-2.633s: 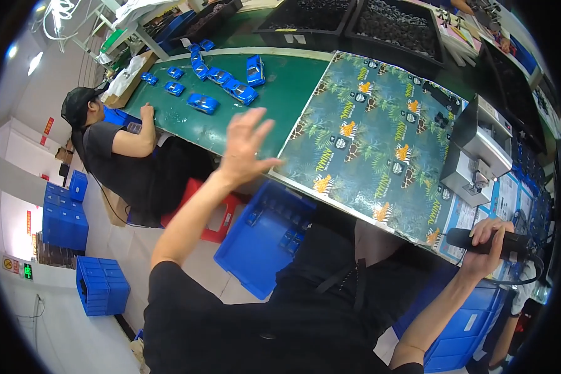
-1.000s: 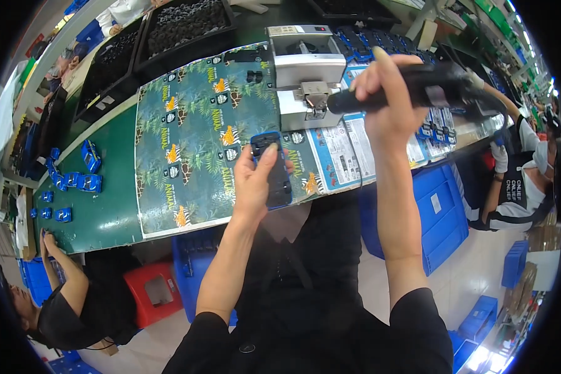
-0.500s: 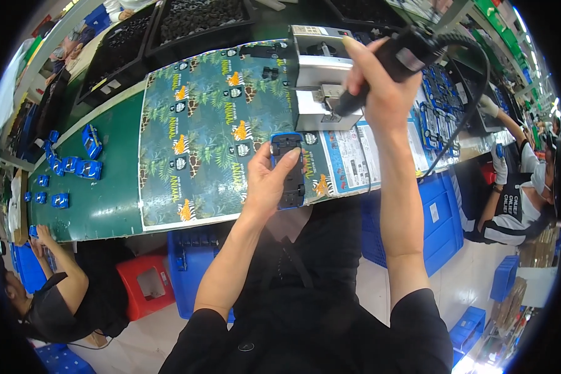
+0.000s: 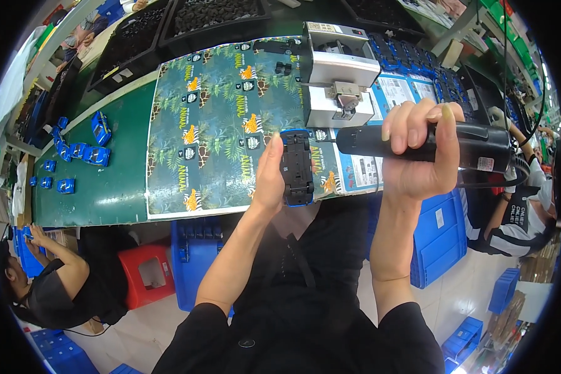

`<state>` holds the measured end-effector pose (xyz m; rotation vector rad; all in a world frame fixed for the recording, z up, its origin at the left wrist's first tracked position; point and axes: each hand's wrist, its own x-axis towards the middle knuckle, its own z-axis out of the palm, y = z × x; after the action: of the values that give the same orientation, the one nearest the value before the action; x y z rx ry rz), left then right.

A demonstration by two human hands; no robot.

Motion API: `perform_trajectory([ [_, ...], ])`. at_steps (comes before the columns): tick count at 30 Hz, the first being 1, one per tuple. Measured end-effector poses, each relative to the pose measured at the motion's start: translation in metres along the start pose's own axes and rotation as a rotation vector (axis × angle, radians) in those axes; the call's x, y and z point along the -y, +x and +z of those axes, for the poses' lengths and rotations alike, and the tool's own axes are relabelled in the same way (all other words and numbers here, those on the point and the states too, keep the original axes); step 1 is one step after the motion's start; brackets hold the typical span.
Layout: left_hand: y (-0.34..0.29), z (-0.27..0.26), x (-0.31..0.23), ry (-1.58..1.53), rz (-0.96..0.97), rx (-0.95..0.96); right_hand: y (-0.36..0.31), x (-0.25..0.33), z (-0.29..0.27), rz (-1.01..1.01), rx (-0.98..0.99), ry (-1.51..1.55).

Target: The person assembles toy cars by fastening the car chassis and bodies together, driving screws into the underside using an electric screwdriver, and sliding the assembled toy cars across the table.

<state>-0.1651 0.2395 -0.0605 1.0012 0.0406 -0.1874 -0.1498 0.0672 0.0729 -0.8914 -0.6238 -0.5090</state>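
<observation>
A blue toy car (image 4: pixel 297 169), black underside up, lies between the hands at the bench's near edge, long axis running away from the worker. The nearer left hand (image 4: pixel 270 179) cups its left side, thumb straight, fingers hidden; the right hand (image 4: pixel 425 149) wraps a black electric screwdriver (image 4: pixel 363 141), its bit pointing left toward the car's far end.

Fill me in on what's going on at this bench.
The person's left hand holds a blue toy car with its dark underside up. The right hand holds a black power screwdriver, its tip pointing toward the car; whether they touch is unclear. A silver machine stands just beyond, and more blue cars sit to the left on the green tabletop.
</observation>
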Motion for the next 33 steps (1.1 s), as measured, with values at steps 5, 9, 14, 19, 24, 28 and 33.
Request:
perform_trajectory([
  [5,0.000,0.000,-0.003,-0.037,-0.040,-0.016,0.000,0.003,-0.003,-0.008,-0.027,0.009],
  [9,0.001,0.001,-0.004,0.018,-0.058,-0.028,-0.001,0.003,-0.005,-0.007,-0.054,-0.005],
  [14,-0.001,0.005,-0.006,-0.019,-0.012,-0.040,0.000,0.001,-0.007,-0.004,-0.056,0.010],
  [19,-0.001,0.009,-0.001,0.066,0.031,-0.039,-0.001,0.000,-0.005,-0.007,-0.033,0.011],
  [24,-0.001,0.008,0.001,0.137,0.079,-0.036,-0.009,-0.011,0.002,0.001,-0.023,0.034],
  [28,-0.001,0.010,0.000,0.131,0.089,-0.027,-0.011,-0.018,0.008,0.019,0.004,0.033],
  [33,-0.003,0.012,-0.002,0.147,0.090,-0.036,-0.015,-0.024,0.013,0.047,0.063,-0.116],
])
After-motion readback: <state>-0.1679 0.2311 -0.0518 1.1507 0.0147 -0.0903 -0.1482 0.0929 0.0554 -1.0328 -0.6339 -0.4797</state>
